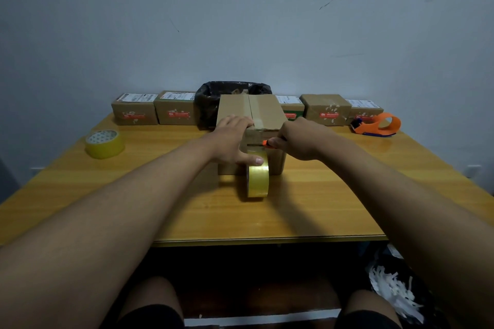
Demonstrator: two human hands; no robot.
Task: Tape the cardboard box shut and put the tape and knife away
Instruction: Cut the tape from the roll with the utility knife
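Note:
A brown cardboard box (267, 109) stands in the middle of the wooden table (307, 208), flaps closed, with a strip of clear tape along its top seam and down the near side. A yellowish tape roll (258, 180) stands on edge in front of the box, still joined to that strip. My left hand (231, 139) lies flat over the box's near top edge, its thumb touching the roll. My right hand (299, 139) grips an orange knife (266, 143), its tip at the tape on the box's near face.
A second tape roll (105, 143) lies at the table's left. An orange tape dispenser (378, 125) sits at the right back. Several small parcels (135, 109) line the back edge around a black-lined bin (211, 99). Shredded white paper (393, 291) lies on the floor.

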